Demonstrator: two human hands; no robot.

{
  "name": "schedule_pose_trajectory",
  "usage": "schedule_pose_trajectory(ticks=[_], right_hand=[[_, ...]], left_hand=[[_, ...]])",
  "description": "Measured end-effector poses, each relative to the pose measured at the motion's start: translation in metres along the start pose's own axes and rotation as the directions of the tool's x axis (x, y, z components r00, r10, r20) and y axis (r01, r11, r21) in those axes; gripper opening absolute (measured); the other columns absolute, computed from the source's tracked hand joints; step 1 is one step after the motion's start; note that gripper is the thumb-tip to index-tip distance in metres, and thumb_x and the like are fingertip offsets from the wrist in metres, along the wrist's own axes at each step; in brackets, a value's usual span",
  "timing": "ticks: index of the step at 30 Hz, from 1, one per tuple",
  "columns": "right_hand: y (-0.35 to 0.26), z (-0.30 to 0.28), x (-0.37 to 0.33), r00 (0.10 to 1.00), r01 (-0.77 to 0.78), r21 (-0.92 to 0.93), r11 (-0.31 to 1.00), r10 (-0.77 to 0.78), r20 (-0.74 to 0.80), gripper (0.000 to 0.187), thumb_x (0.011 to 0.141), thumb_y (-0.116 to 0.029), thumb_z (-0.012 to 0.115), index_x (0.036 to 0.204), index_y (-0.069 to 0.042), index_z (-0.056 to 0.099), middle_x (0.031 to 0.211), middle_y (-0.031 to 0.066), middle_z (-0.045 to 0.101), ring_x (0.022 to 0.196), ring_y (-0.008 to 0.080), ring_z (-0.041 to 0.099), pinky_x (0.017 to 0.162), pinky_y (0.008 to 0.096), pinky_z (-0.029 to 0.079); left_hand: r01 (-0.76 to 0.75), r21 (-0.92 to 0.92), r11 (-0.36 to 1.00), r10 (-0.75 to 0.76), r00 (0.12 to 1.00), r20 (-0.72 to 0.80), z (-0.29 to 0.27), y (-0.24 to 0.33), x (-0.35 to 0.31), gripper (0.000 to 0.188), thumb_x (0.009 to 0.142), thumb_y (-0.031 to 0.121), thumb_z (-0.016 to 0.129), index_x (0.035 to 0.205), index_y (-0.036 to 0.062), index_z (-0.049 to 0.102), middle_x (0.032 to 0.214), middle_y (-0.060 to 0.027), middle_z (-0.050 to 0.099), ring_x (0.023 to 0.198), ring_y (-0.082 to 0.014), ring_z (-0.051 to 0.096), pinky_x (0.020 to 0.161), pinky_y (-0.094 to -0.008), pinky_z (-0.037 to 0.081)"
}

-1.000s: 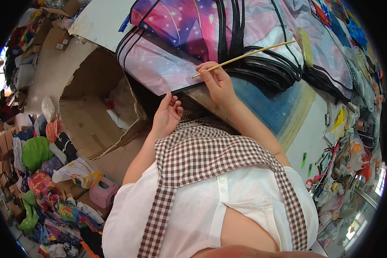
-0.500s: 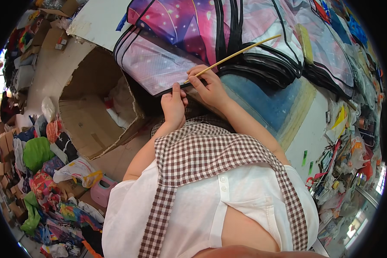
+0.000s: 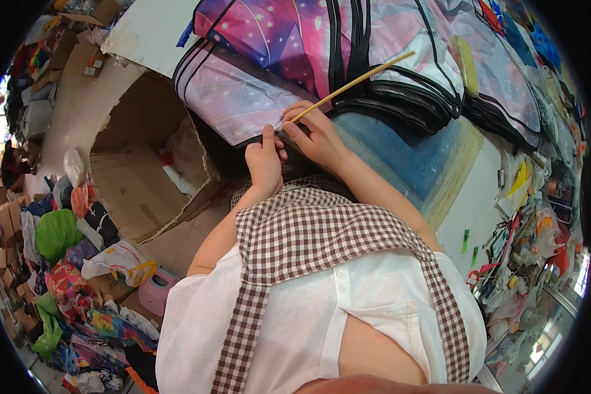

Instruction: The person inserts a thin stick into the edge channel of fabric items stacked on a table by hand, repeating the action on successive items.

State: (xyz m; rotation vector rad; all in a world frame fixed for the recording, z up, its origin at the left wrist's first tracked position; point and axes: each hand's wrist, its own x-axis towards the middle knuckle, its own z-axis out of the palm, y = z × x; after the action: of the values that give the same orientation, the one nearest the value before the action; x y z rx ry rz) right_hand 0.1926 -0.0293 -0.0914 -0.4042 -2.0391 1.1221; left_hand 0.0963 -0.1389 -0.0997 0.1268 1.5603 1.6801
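Note:
My right hand (image 3: 318, 134) grips a thin wooden stick (image 3: 354, 84) that slants up to the right, its lower tip at the near edge of a pink checked fabric panel with black piping (image 3: 236, 105). My left hand (image 3: 264, 161) pinches that same near edge just beside the stick's tip, thumb up. The two hands touch each other. The panel lies on top of a stack of pink and purple starry fabric pieces (image 3: 289, 33) on a blue-topped worktable (image 3: 400, 151).
A large open cardboard box (image 3: 144, 171) stands on the floor at my left. Bright clothes and bags (image 3: 65, 262) are heaped at the lower left. More fabric pieces with black trim (image 3: 440, 72) and small tools and clutter (image 3: 525, 223) sit along the table's right side.
My left hand has risen from below the table edge to the panel's edge. My right hand has slid left with the stick to meet it.

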Motion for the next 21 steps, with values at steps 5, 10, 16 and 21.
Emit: schedule_pose_trajectory(ticks=[5, 10, 16, 21], right_hand=[[0.003, -0.016, -0.001, 0.985, -0.045, 0.049, 0.998, 0.052, -0.166, 0.011, 0.091, -0.012, 0.062, 0.091, 0.0, 0.061, 0.096, 0.01, 0.06, 0.09, 0.0246, 0.06, 0.08, 0.0327, 0.047], [0.006, -0.022, -0.004, 0.981, -0.073, 0.03, 0.997, 0.078, -0.177, 0.012, 0.092, -0.013, 0.062, 0.091, 0.0, 0.062, 0.096, 0.0089, 0.06, 0.09, 0.0234, 0.059, 0.081, 0.0315, 0.047], [0.005, -0.021, -0.006, 0.991, -0.04, -0.027, 0.999, 0.036, -0.13, 0.013, 0.091, -0.014, 0.062, 0.092, -0.001, 0.062, 0.098, 0.01, 0.061, 0.094, 0.0266, 0.059, 0.083, 0.0339, 0.047], [0.006, -0.02, -0.008, 0.993, -0.051, -0.03, 0.998, 0.047, -0.106, 0.015, 0.09, -0.016, 0.063, 0.094, -0.002, 0.062, 0.099, 0.0121, 0.06, 0.096, 0.0289, 0.059, 0.085, 0.0365, 0.046]], left_hand=[[0.112, -0.084, 0.99, -0.101, 0.987, 0.123, 0.005, 0.006, -0.003, 0.043, 0.097, 0.035, 0.057, 0.069, 0.0026, 0.06, 0.054, -0.0046, 0.056, 0.046, -0.0093, 0.05, 0.044, -0.0221, 0.037], [0.02, 0.055, 0.998, -0.025, 0.995, 0.093, 0.018, 0.0, -0.001, 0.043, 0.098, 0.034, 0.056, 0.071, 0.0011, 0.061, 0.056, -0.0055, 0.058, 0.047, -0.0096, 0.051, 0.045, -0.0223, 0.038], [-0.036, 0.104, 0.994, 0.026, 0.995, 0.094, 0.021, -0.004, 0.0, 0.048, 0.098, 0.036, 0.054, 0.064, 0.0028, 0.055, 0.054, -0.0048, 0.053, 0.045, -0.0107, 0.049, 0.043, -0.0233, 0.037], [-0.066, 0.097, 0.993, 0.06, 0.996, 0.069, 0.023, -0.006, 0.002, 0.048, 0.098, 0.037, 0.054, 0.062, 0.0058, 0.051, 0.055, -0.0033, 0.052, 0.044, -0.0106, 0.046, 0.044, -0.0236, 0.035]])
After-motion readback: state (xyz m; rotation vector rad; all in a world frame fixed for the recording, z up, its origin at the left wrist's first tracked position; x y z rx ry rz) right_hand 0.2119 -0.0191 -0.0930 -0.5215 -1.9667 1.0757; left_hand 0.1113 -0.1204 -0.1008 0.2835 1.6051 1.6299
